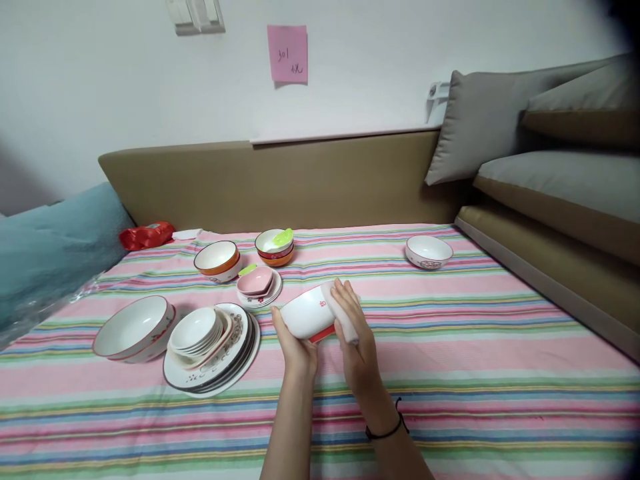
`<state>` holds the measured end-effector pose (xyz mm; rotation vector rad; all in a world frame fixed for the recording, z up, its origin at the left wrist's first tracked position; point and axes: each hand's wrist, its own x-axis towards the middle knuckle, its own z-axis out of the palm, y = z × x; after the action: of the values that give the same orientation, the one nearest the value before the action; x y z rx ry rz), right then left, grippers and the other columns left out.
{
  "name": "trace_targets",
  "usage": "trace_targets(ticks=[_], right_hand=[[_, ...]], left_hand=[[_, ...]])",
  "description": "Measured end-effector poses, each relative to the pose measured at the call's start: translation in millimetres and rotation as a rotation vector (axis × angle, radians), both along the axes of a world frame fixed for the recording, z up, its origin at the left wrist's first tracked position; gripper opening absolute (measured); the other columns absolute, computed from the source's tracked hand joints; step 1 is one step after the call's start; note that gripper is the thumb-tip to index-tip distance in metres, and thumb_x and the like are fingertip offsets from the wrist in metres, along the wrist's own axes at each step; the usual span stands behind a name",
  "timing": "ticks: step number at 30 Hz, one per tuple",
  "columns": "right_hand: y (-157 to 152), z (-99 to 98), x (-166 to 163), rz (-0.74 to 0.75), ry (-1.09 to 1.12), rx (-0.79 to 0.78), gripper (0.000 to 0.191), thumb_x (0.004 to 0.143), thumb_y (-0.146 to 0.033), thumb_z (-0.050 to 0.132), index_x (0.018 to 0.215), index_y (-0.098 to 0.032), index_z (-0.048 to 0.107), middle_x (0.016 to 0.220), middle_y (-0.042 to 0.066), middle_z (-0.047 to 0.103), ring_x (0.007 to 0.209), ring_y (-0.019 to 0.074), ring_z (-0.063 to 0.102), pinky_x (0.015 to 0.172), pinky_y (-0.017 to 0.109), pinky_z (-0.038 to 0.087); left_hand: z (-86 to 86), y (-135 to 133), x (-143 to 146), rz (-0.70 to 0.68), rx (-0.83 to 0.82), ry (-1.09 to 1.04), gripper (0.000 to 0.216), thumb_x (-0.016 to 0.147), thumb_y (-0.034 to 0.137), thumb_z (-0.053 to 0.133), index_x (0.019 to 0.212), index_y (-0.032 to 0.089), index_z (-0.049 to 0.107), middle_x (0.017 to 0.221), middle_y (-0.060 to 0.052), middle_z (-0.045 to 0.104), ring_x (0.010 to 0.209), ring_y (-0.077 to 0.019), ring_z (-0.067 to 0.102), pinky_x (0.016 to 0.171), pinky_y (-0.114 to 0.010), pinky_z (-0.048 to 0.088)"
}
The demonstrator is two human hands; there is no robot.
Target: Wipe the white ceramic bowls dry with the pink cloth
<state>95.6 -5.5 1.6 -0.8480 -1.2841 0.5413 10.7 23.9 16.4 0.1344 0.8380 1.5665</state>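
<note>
Tilted on its side above the striped cloth is a white bowl (304, 315) with a small red mark and a red patch along its lower edge. My left hand (295, 347) grips the bowl from the left and below, thumb up along its wall. A folded white cloth (344, 310) lies against the bowl's right side. Wrapped over that white cloth, my right hand (359, 340) presses it to the bowl; a black cord is round this wrist. The bowl's far side is hidden.
Left of my hands are stacked plates with small bowls (205, 347), a large bowl (135, 330) and pink dishes (256, 281). Stacked bowls (217, 260) and more bowls with a green piece (274, 247) stand behind. A lone bowl (429, 252) sits right, near cushions (565, 180).
</note>
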Motion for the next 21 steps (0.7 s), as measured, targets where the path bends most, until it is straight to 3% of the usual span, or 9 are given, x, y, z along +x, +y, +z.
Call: trace_targets(ticks=[3, 7, 13, 15, 18, 21], right_hand=[[3, -1.1, -2, -0.054, 0.124, -0.081, 0.041, 0.095, -0.033, 0.046, 0.135, -0.027, 0.054, 0.15, 0.003, 0.044, 0.143, 0.0252, 0.031, 0.119, 0.053, 0.023], [7, -6.4, -2, -0.01, 0.324, -0.229, 0.05, 0.094, -0.037, 0.047, 0.142, -0.024, 0.043, 0.152, 0.007, 0.04, 0.139, 0.0245, 0.038, 0.117, 0.049, 0.029], [3, -6.2, -8, -0.069, 0.019, -0.008, 0.039, 0.095, -0.037, 0.046, 0.132, -0.03, 0.057, 0.15, 0.001, 0.044, 0.145, 0.0254, 0.027, 0.12, 0.053, 0.017], [5, -7.5, -11, -0.069, 0.069, -0.06, 0.039, 0.095, -0.038, 0.045, 0.132, -0.03, 0.057, 0.15, 0.0, 0.043, 0.145, 0.0249, 0.027, 0.12, 0.052, 0.017], [10, -10.6, -11, -0.03, 0.323, -0.254, 0.046, 0.097, -0.04, 0.039, 0.139, -0.026, 0.049, 0.151, 0.005, 0.042, 0.141, 0.024, 0.035, 0.118, 0.049, 0.026], [8, -8.9, -8, -0.021, 0.307, -0.242, 0.048, 0.096, -0.041, 0.041, 0.14, -0.023, 0.048, 0.152, 0.006, 0.04, 0.142, 0.0241, 0.033, 0.119, 0.048, 0.024]], left_hand=[[0.4, -3, 0, -0.063, -0.018, -0.028, 0.061, 0.09, 0.061, 0.036, 0.115, 0.013, 0.065, 0.086, -0.013, 0.074, 0.077, -0.0286, 0.071, 0.069, -0.041, 0.058], [0.0, -6, -2, -0.098, -0.064, -0.001, 0.063, 0.087, 0.064, 0.041, 0.112, 0.011, 0.065, 0.088, -0.014, 0.074, 0.076, -0.0299, 0.071, 0.066, -0.042, 0.059], [-4.2, -6, -6, -0.083, -0.066, -0.028, 0.059, 0.089, 0.06, 0.041, 0.113, 0.012, 0.065, 0.088, -0.014, 0.074, 0.072, -0.0271, 0.071, 0.058, -0.036, 0.058], [-4.8, -6, -6, -0.078, -0.063, -0.032, 0.059, 0.089, 0.06, 0.041, 0.116, 0.012, 0.064, 0.089, -0.014, 0.074, 0.073, -0.0273, 0.072, 0.057, -0.036, 0.058], [-3.2, -6, -4, -0.09, -0.065, 0.006, 0.06, 0.088, 0.061, 0.042, 0.118, 0.013, 0.063, 0.092, -0.014, 0.074, 0.077, -0.0295, 0.072, 0.06, -0.039, 0.058], [0.5, -7, -3, -0.082, -0.075, 0.035, 0.059, 0.089, 0.06, 0.041, 0.116, 0.012, 0.064, 0.09, -0.014, 0.073, 0.078, -0.0289, 0.071, 0.062, -0.039, 0.059]])
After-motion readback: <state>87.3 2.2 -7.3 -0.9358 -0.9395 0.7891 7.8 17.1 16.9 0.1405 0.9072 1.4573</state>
